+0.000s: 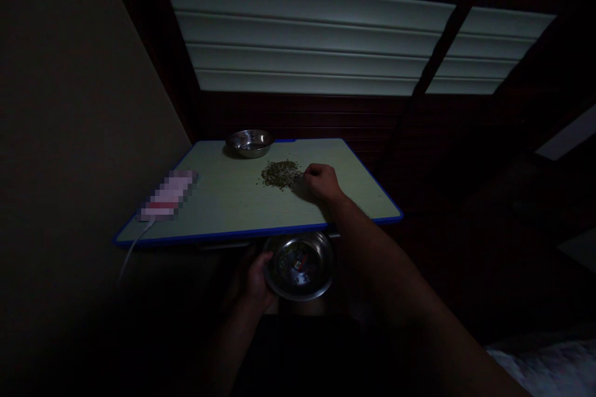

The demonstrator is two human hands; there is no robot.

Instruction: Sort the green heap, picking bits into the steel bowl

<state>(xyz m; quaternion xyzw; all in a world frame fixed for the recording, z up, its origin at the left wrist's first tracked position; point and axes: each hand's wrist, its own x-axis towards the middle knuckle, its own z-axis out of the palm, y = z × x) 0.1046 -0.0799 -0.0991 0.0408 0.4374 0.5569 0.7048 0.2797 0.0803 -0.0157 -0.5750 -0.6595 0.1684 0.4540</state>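
Below the table's front edge, my left hand [259,280] grips the left rim of a shiny metal bowl [321,288]. Some greenish bits and a small red-and-white patch show inside this bowl, too dark to name. On the tabletop lies a loose pile of small greenish-brown grains or beans [279,173]. My right hand [322,181] is closed at the pile's right edge, its fingertips pinched together beside the grains. Whatever those fingers hold, if anything, cannot be made out.
A second metal bowl [251,144] stands at the back left of the pale table [223,211], which has a blue edge. A blurred-out phone [167,195] with a white cable [133,248] lies at the left. Dark wooden panelling [307,115] rises behind.
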